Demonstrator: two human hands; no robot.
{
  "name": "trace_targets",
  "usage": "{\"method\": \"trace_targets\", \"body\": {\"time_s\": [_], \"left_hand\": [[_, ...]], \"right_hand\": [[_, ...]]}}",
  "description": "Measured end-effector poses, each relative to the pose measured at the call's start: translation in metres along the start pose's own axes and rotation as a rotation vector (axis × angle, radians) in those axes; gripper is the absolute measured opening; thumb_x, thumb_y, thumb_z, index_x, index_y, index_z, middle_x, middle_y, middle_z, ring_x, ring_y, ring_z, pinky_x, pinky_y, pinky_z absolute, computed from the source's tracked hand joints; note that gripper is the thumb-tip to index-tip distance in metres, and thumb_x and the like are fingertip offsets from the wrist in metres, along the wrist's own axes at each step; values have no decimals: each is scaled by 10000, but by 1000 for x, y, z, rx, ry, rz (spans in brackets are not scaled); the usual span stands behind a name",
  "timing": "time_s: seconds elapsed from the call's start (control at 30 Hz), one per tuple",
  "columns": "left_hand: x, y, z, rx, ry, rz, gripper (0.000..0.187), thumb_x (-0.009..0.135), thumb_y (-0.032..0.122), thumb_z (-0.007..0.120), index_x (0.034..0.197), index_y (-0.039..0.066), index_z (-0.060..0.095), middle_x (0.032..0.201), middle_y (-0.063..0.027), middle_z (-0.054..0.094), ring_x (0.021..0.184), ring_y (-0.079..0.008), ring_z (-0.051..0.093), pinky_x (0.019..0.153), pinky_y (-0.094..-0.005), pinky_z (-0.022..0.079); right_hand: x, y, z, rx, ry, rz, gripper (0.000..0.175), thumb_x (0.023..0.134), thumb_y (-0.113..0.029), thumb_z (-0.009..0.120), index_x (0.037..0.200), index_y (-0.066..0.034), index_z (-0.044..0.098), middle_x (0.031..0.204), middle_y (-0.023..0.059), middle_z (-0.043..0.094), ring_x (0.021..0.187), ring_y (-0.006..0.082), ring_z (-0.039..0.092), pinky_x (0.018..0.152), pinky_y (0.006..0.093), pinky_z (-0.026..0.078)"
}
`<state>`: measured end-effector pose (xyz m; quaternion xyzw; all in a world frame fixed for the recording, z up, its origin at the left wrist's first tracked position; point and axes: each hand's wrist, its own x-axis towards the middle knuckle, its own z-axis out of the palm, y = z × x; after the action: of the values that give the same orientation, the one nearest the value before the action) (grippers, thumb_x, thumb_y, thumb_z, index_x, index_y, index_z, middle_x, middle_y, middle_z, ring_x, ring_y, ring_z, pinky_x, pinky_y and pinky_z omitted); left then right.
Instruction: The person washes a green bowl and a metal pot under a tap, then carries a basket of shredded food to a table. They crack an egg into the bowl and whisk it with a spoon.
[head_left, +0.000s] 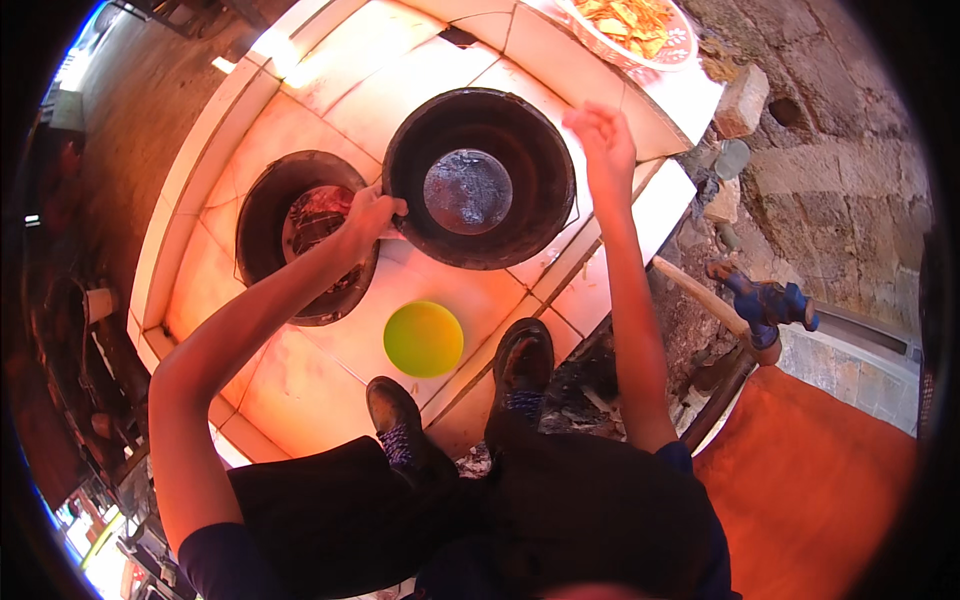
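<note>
My left hand (375, 214) grips the left rim of a black bucket (536, 180), which has a pale, wet-looking round bottom. My right hand (606, 139) is raised just beyond the bucket's right side, fingers partly curled, holding nothing that I can see. Left of the gripped bucket, a second dark bucket (259, 225) stands on the tiles with reddish, dark contents (311, 217); my left forearm crosses over it. A yellow-green round bowl or lid (424, 339) lies on the tiled floor (300, 382) in front of my shoes.
A patterned basin (679, 49) of yellowish pieces sits on the tiled ledge at the upper right. A blue tap (772, 300), a wooden handle (701, 296) and stone blocks (742, 97) are at the right. Orange fabric (810, 480) spreads at the lower right. A raised tiled rim curves along the left.
</note>
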<state>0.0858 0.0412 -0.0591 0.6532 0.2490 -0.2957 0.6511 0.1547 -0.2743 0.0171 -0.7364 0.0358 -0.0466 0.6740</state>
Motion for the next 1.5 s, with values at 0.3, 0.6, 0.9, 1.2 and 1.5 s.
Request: {"method": "trace_targets", "body": {"time_s": [0.3,0.6,0.9,1.2,1.5], "left_hand": [[-27,-21,48,-36,-79,-367,364,959,211,591,1266,18,565,1105,-191,671,988,-324,687,814,-429,590],[-105,49,-22,489,-430,-271,589,923,465,574,1314,25,552,1190,-181,635,1046,-313,673,839,-429,588],[-144,99,-126,239,157,61,619,922,463,595,1306,-16,507,1207,-176,608,1052,-257,652,835,-397,575],[-158,21,-254,184,221,117,544,959,423,538,1346,40,526,1199,-168,610,1023,-253,666,837,-404,584],[-144,3,-267,399,383,-117,511,929,451,607,1222,33,579,1155,-145,635,985,-252,676,814,-411,580]], "right_hand": [[154,7,3,718,343,335,808,897,-505,657,1482,-63,319,1349,282,509,1180,458,571,988,520,518],[146,11,31,773,288,357,461,964,-22,313,1422,12,342,1317,283,501,1184,453,557,931,613,564],[-21,-87,30,690,-240,479,466,885,-27,423,1320,137,384,1222,276,588,1161,371,612,1023,468,521],[-59,-91,78,461,-320,546,425,895,-14,480,1301,105,434,1272,212,581,1126,336,637,926,444,580],[-91,-6,47,400,-129,692,486,908,11,431,1384,76,360,1332,209,542,1157,336,627,913,451,593]]}}
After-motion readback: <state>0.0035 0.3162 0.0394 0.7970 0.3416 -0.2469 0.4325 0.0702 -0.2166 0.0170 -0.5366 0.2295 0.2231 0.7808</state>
